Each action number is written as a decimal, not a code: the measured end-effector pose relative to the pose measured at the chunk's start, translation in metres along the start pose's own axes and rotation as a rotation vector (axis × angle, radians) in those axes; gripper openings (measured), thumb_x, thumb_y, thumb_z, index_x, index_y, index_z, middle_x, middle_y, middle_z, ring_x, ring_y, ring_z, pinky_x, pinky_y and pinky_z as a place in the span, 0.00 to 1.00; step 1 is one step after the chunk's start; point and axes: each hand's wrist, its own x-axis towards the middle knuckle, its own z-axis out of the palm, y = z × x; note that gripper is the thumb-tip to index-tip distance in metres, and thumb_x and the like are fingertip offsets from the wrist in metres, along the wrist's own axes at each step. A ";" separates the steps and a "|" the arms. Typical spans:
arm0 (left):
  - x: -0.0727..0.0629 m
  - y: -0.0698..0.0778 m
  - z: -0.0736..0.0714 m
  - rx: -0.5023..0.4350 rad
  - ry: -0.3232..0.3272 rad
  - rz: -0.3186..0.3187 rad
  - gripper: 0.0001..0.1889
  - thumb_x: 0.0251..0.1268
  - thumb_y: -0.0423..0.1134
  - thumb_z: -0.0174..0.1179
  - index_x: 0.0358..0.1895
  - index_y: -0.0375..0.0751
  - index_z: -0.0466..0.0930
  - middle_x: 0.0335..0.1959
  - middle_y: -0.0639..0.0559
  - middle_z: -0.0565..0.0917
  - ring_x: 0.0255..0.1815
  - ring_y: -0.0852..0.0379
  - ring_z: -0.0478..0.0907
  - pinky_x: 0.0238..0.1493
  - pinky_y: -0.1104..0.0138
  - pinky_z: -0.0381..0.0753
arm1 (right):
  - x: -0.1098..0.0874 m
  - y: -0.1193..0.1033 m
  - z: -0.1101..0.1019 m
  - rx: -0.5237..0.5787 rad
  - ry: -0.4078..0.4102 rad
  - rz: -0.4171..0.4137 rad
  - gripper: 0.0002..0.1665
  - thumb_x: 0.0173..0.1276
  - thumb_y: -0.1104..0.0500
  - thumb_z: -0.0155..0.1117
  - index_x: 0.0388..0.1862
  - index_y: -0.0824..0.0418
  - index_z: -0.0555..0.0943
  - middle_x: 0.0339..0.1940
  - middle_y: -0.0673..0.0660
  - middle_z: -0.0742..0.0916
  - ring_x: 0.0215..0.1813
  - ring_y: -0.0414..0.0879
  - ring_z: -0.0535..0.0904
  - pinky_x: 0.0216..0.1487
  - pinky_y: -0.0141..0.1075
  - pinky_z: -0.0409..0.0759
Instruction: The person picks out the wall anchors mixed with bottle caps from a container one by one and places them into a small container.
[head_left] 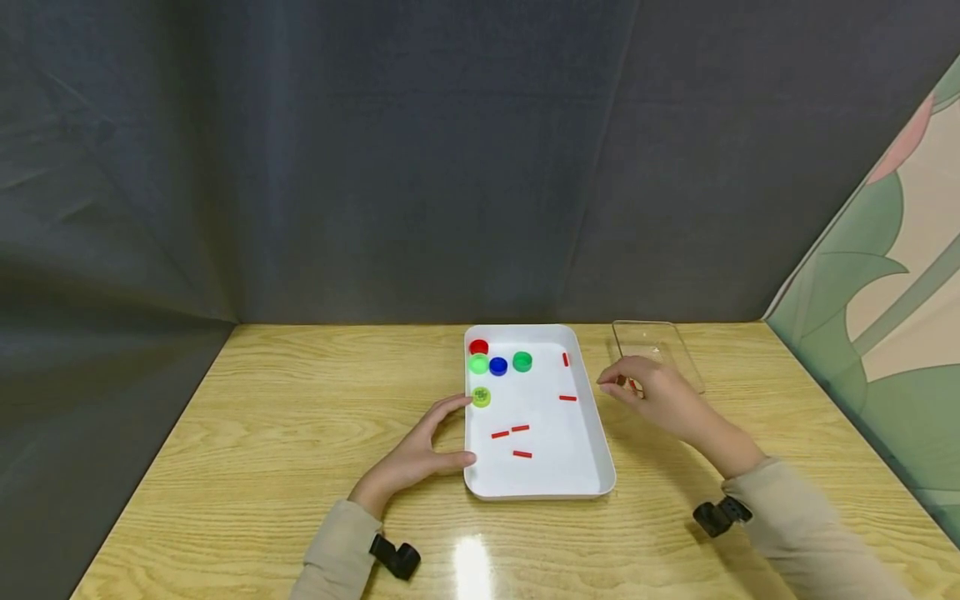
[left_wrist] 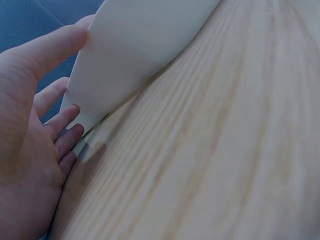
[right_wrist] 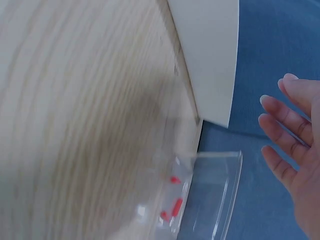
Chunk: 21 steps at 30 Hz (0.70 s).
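My left hand [head_left: 420, 450] spreads thumb and fingers against the left side of a white tray [head_left: 555, 479]; in the left wrist view, fingertips meet the tray's outer wall [left_wrist: 120, 45]. Several short red sticks [head_left: 522, 454] lie scattered in the tray. My right hand [head_left: 663, 400] hovers between the tray and a clear plastic box [head_left: 678, 350], thumb and forefinger close together. In the right wrist view its fingers [right_wrist: 282, 125] are loosely bent, with nothing visible in them. More red pieces [right_wrist: 177, 206] lie inside the clear box.
Round caps sit at the tray's left and back: red [head_left: 478, 347], light green [head_left: 478, 364], blue [head_left: 498, 367], green [head_left: 522, 362] and yellow-green [head_left: 481, 397]. A dark cloth [head_left: 420, 167] hangs behind the wooden table [head_left: 262, 433]; a patterned panel [head_left: 885, 317] stands at right.
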 end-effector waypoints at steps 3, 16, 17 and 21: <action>0.000 0.000 0.000 0.001 -0.001 0.000 0.40 0.59 0.42 0.72 0.75 0.58 0.62 0.78 0.56 0.55 0.79 0.50 0.45 0.74 0.42 0.45 | 0.002 -0.006 0.006 0.024 -0.023 0.012 0.10 0.60 0.68 0.73 0.37 0.56 0.85 0.33 0.42 0.83 0.35 0.37 0.75 0.32 0.37 0.78; 0.000 -0.001 -0.001 0.008 -0.002 0.004 0.41 0.59 0.43 0.72 0.74 0.58 0.62 0.77 0.56 0.55 0.79 0.50 0.45 0.74 0.42 0.45 | 0.007 -0.028 0.028 0.124 -0.090 0.017 0.08 0.62 0.66 0.73 0.38 0.55 0.85 0.36 0.41 0.84 0.37 0.37 0.76 0.35 0.39 0.81; 0.000 -0.001 -0.001 0.008 -0.002 0.003 0.41 0.59 0.43 0.72 0.74 0.58 0.62 0.77 0.56 0.55 0.79 0.50 0.45 0.74 0.42 0.45 | 0.007 -0.030 0.030 0.125 -0.090 0.014 0.08 0.62 0.66 0.73 0.38 0.55 0.85 0.36 0.41 0.85 0.37 0.36 0.76 0.35 0.38 0.80; 0.000 -0.001 -0.001 0.007 -0.003 0.003 0.41 0.59 0.43 0.72 0.74 0.58 0.62 0.77 0.56 0.55 0.79 0.50 0.45 0.74 0.42 0.45 | 0.007 -0.034 0.038 0.131 -0.074 -0.011 0.08 0.60 0.65 0.74 0.36 0.55 0.85 0.34 0.41 0.84 0.36 0.38 0.77 0.33 0.37 0.79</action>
